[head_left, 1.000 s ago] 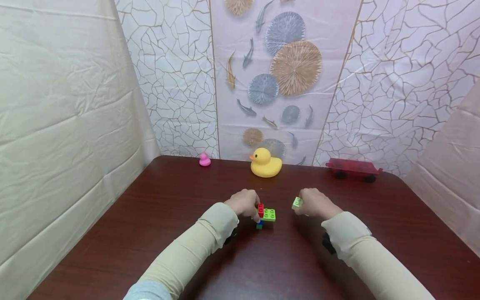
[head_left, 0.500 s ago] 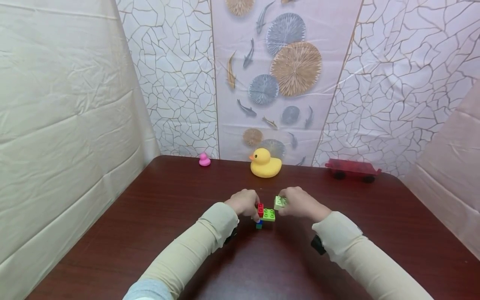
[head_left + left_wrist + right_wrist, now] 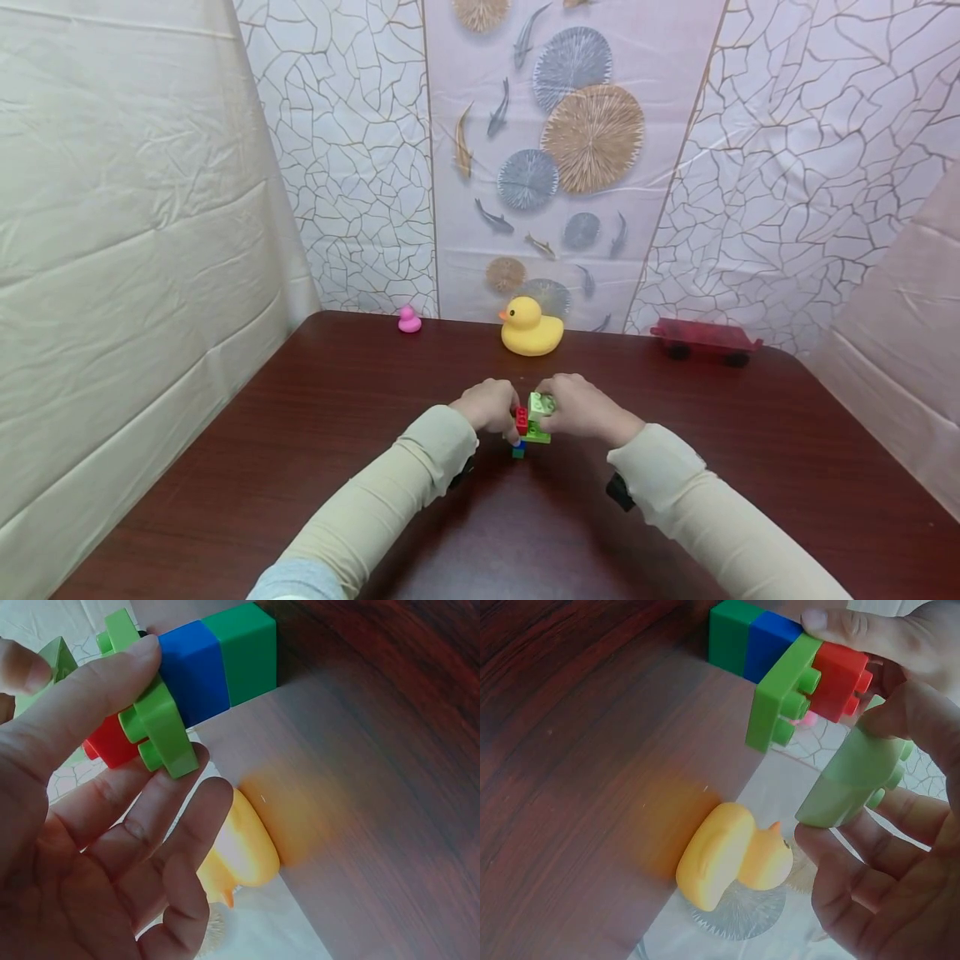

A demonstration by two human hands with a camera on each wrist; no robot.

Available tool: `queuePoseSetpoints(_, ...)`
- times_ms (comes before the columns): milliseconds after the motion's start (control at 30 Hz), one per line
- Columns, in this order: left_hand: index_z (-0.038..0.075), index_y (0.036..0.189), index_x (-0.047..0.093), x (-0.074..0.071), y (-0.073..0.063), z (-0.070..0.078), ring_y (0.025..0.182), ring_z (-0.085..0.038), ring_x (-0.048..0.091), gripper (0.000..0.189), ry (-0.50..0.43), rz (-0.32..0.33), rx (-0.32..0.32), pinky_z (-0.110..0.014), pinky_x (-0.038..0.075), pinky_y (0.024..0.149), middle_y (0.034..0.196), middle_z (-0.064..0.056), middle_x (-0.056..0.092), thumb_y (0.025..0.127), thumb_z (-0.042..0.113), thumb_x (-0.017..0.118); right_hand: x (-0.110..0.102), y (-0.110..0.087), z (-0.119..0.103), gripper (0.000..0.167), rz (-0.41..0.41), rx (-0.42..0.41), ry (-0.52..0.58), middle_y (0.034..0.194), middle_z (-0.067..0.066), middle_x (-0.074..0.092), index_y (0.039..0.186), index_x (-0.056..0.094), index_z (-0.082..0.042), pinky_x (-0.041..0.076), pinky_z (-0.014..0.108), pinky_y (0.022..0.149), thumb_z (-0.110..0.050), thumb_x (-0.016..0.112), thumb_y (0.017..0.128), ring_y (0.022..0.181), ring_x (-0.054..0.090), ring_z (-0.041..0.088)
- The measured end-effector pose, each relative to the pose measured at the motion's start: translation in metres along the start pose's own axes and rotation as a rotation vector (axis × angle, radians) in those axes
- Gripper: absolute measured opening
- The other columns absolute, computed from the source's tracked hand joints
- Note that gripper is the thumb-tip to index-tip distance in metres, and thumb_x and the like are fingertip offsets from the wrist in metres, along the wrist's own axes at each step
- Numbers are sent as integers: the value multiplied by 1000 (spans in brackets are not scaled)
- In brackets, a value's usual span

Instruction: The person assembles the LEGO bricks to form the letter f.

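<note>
My left hand (image 3: 489,405) holds a small stack of toy building bricks upright at the middle of the table. From the bottom, the stack has a green brick (image 3: 244,656), a blue brick (image 3: 195,679), a flat lime plate (image 3: 768,709) and a red brick (image 3: 835,681). The plate juts out to the right with bare studs on top. My right hand (image 3: 588,408) pinches a pale green brick (image 3: 855,776) with a curved side, between thumb and fingers. In the right wrist view, a gap shows between this brick and the plate's studs.
A yellow rubber duck (image 3: 532,335) stands behind the hands, near the back edge of the dark wooden table (image 3: 337,433). Farther left is a small pink duck (image 3: 409,322). At the back right sits a red toy wagon (image 3: 705,335) with black wheels.
My right hand has moved left with the pale green brick, from well right of the stack to over the lime plate. The left hand and its stack have stayed put.
</note>
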State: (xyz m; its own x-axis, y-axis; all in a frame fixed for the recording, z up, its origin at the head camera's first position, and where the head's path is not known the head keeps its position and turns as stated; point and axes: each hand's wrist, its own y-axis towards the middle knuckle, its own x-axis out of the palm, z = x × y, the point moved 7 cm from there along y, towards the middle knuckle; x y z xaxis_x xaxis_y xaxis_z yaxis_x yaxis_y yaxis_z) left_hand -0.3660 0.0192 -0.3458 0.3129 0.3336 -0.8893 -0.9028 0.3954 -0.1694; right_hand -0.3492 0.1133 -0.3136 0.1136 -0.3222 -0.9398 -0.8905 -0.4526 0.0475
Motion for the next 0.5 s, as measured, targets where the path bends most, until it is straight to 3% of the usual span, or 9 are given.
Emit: queuePoseSetpoints(500, 13, 74, 63, 1, 2, -1, 62, -14, 51, 23, 10, 4, 19, -29, 41, 56, 65, 4, 57, 61, 22, 80, 5, 6, -13, 25, -27, -16, -21, 70, -3, 53, 87, 63, -7, 42, 23, 53, -16, 73, 66, 62, 48, 13)
